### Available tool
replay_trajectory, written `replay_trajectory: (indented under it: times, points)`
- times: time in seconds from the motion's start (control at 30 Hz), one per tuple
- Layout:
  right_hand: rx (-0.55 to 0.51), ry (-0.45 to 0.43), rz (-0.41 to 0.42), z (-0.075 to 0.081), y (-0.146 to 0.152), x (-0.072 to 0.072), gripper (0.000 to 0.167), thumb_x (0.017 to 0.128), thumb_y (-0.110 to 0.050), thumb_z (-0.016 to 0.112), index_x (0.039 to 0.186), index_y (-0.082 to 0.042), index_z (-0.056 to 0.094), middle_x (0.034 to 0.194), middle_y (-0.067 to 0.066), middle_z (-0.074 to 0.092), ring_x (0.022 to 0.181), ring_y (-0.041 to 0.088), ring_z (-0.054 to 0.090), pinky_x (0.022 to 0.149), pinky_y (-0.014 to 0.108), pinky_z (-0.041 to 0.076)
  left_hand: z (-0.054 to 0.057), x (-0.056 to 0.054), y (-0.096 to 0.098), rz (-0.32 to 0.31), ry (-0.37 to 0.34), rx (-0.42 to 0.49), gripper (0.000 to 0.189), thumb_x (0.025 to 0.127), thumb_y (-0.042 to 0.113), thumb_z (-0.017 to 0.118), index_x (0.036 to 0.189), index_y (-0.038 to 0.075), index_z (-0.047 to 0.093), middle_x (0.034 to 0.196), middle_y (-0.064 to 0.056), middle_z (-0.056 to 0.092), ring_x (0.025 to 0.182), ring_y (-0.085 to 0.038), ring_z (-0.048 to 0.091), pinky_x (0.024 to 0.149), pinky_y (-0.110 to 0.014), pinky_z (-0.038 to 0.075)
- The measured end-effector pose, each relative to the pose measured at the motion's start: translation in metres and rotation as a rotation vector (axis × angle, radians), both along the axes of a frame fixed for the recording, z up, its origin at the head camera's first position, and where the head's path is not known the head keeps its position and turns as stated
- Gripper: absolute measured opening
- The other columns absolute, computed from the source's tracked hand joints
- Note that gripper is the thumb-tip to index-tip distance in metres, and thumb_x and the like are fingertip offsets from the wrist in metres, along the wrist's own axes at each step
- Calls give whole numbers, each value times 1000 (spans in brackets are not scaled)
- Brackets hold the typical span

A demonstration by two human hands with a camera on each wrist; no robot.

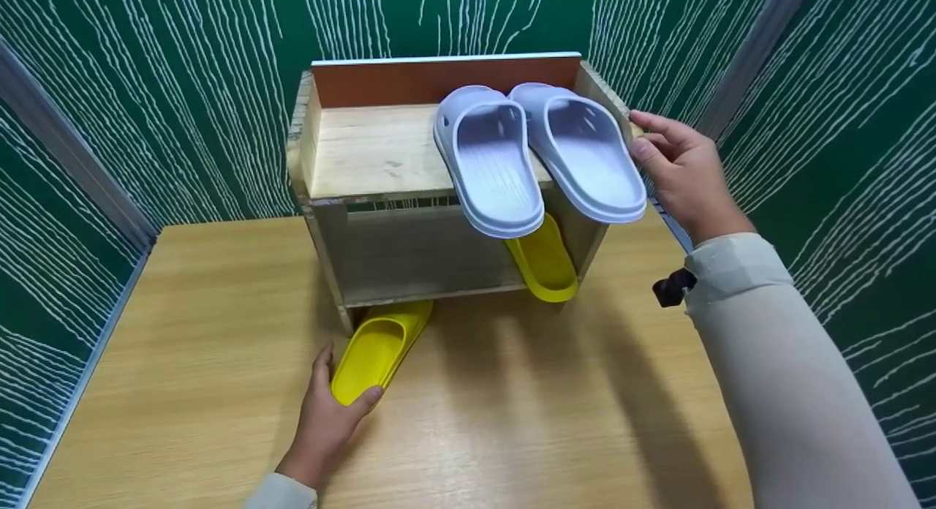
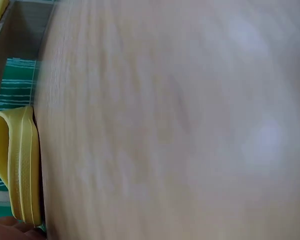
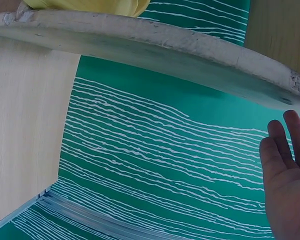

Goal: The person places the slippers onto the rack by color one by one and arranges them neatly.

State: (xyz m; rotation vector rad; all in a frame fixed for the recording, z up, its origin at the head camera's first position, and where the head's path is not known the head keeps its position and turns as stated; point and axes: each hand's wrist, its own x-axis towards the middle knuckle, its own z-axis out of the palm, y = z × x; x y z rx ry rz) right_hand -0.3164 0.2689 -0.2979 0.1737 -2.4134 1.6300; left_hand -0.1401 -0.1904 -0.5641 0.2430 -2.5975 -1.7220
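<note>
My left hand [image 1: 325, 417] grips a yellow slipper [image 1: 369, 352] at its heel, thumb on one edge and fingers along the other. The slipper lies on the table, its toe under the left end of a small wooden shoe rack [image 1: 380, 147]. In the left wrist view, that slipper [image 2: 25, 165] stands at the left edge with fingertips [image 2: 10, 227] below it. My right hand [image 1: 687, 169] touches the rack's right side panel with extended fingers. Two pale lavender clogs [image 1: 501, 176] sit side by side on the top shelf. Another yellow slipper [image 1: 548, 264] rests on the lower shelf, right side.
The rack stands on a wood-grain table [image 1: 219, 363]. Green walls with white drip lines [image 1: 183, 92] close in behind and on both sides. The lavender clogs' heels overhang the shelf front.
</note>
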Motion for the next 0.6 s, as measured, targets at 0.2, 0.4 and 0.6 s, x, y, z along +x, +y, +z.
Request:
replay_trajectory:
  times: [0.2,0.4,0.6]
  points:
    - [-13,-1,-2,-2,0,-1,48,102,-36,65,150,-31,60,133,4,68,120,19,58,105,23,53,-2,-1,-2,-21,-39,-26,114,87,34,88,167,2,12,170,-29,22,151,-46,35,124,-60,31]
    - [-49,8,15,-4,0,-1,48,103,-33,64,151,-30,59,131,4,68,119,19,59,99,18,55,-4,0,-1,-46,-53,-93,116,82,29,92,164,-5,16,163,-29,35,140,-41,47,120,-58,35]
    - [-93,15,30,-4,0,-1,48,102,-32,65,150,-28,61,128,4,68,118,19,59,97,17,55,-4,-3,3,-50,-42,-137,114,78,17,93,163,-4,21,159,-26,40,139,-39,47,120,-56,35]
